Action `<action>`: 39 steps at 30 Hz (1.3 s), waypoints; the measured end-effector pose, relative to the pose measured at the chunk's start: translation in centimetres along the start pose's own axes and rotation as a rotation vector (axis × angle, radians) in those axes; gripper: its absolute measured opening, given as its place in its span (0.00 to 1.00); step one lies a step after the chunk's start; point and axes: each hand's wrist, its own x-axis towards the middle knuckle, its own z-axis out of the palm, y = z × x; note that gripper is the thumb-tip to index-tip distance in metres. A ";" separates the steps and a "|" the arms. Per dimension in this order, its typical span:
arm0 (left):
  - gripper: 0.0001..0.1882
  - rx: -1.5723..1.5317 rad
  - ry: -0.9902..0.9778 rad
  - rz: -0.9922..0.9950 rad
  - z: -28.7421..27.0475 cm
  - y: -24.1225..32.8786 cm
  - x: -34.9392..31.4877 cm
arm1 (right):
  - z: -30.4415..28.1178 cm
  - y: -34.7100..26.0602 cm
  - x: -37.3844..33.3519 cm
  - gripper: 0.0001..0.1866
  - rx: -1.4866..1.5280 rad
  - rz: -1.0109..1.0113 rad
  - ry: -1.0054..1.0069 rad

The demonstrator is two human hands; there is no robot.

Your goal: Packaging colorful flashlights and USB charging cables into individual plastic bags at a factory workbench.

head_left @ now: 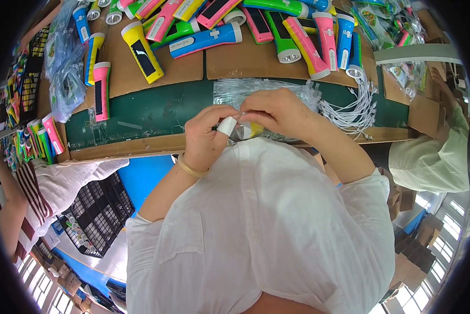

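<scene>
At the table's front edge, close to my body, both hands meet with the fingertips pinched together. My left hand (205,137), with white tape round one digit and a beige band on the wrist, is closed on the edge of a clear plastic bag. My right hand (280,112) is closed on the same edge from the other side. Just below the fingers shows a flashlight (247,130), partly yellow, seemingly inside the bag; my hands hide most of it. Behind my hands lies a stack of clear plastic bags (229,93). White charging cables (352,112) are heaped to the right.
Many pink, blue, green and yellow flashlights (206,41) lie on cardboard at the back. Crumpled clear bags (64,68) lie at the left, filled bags (373,23) at the far right. Co-workers' sleeves (428,157) show on both sides. A black crate (101,212) stands lower left.
</scene>
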 end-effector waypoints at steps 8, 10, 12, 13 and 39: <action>0.05 -0.316 0.105 -0.340 -1.7 -2.3 0.0 | -4.4 4.2 -8.0 0.06 -0.195 0.213 0.113; 0.07 -0.299 0.049 -0.393 -1.7 -2.9 1.5 | -4.3 4.5 -9.1 0.04 -0.069 0.289 0.100; 0.11 -0.368 -0.045 -0.460 -1.7 -4.6 2.5 | -5.3 4.5 -9.8 0.04 0.030 0.388 0.181; 0.11 -0.367 -0.045 -0.458 -1.5 -4.9 2.7 | -6.0 4.4 -10.2 0.05 0.130 0.484 0.261; 0.08 0.484 -0.198 0.238 4.5 -4.7 5.7 | 0.6 6.7 -2.7 0.07 -0.345 0.061 0.212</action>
